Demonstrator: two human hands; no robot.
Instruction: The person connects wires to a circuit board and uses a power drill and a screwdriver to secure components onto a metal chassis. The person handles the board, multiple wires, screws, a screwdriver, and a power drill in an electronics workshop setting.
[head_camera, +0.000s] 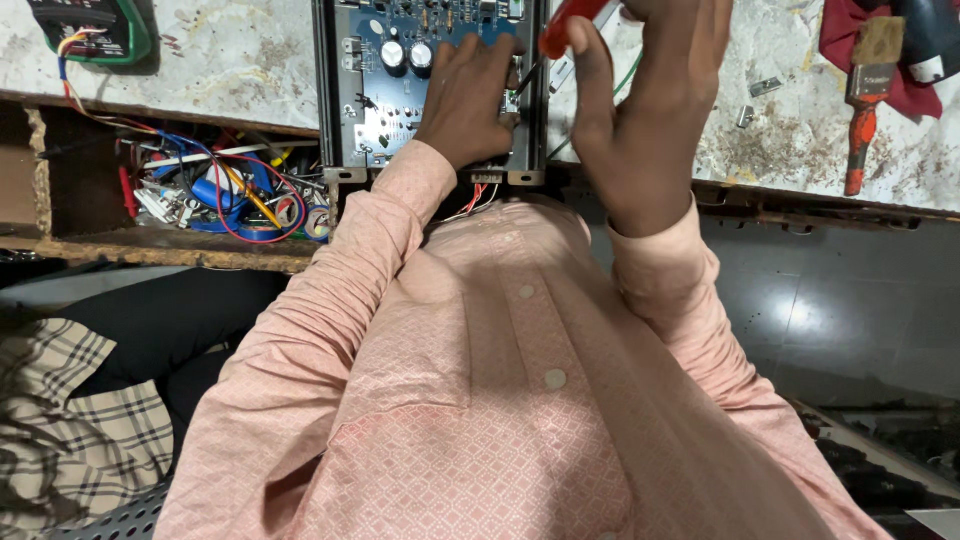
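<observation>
At the far left, a green multimeter is lying on the worn stone worktop, with coloured leads running from it down into an open wooden compartment below the edge. That compartment is being filled by a tangle of red, blue, yellow and white wires. Lower left, a checked cloth is being seen beside the pink shirt sleeve.

In the middle, a blue circuit board is sitting inside a grey metal chassis at the front edge of the worktop, two black capacitors standing upright near its upper part. The left hand is being pressed flat onto the right half of the board, fingers spread and closed on nothing, steadying it.

Just to the right, the right hand is being held raised above the chassis edge, its fingers wrapped firmly around the red handle of a screwdriver. The dark shaft is angling down and leftward from the grip, its tip meeting the board's right edge right beside the left hand's fingertips; the exact contact point cannot be told.

Further right, small metal parts are lying loose on the worktop, and a red-handled tool is resting near a dark red cloth.
</observation>
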